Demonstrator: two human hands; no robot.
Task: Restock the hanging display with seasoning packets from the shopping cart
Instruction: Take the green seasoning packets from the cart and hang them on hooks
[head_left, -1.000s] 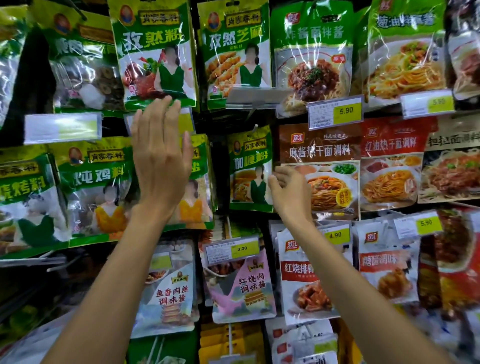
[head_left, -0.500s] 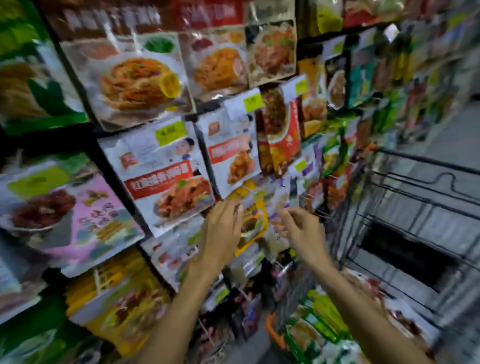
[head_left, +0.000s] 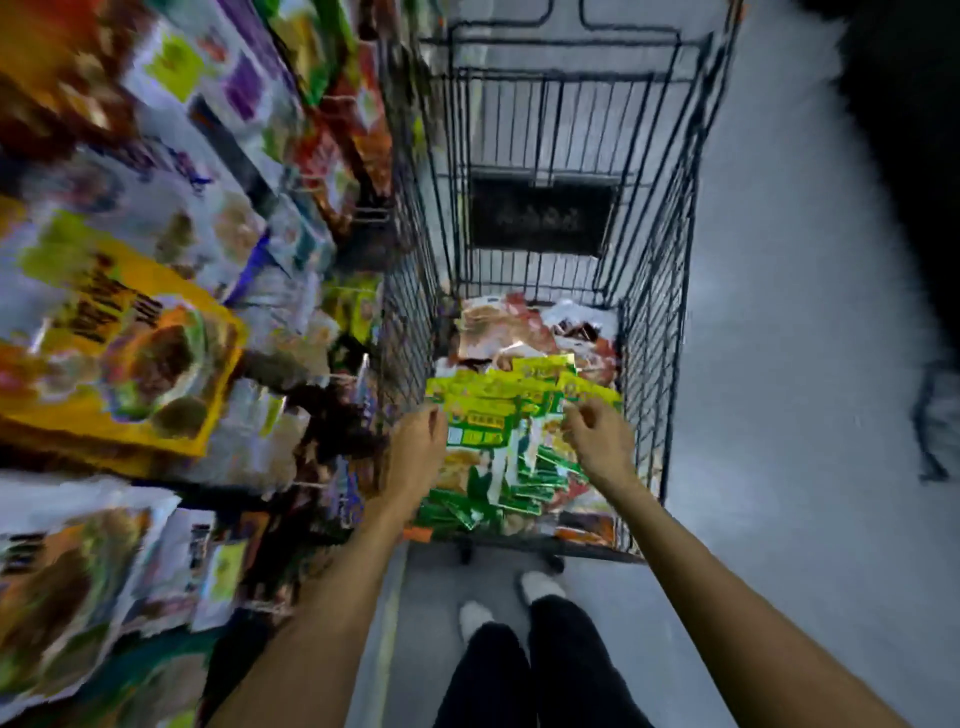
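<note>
A black wire shopping cart (head_left: 649, 291) stands in the aisle in front of me. In its near end lies a pile of green and yellow seasoning packets (head_left: 498, 415), with red and white packets (head_left: 535, 327) behind them. My left hand (head_left: 415, 452) is at the left edge of the green pile, fingers curled against a packet. My right hand (head_left: 597, 436) is over the right side of the pile, fingers bent at the packet tops. The frame is blurred, so a firm hold by either hand does not show. The hanging display (head_left: 156, 260) fills the left side.
The display's packets on the left are blurred and hang close beside the cart's left wall. Grey floor (head_left: 805, 364) runs to the right of the cart. My feet (head_left: 514, 597) in light shoes stand just behind the cart's near edge.
My view swung from the hanging display down and right to the cart. Both hands dropped from the display's packets to the green pile in the cart.
</note>
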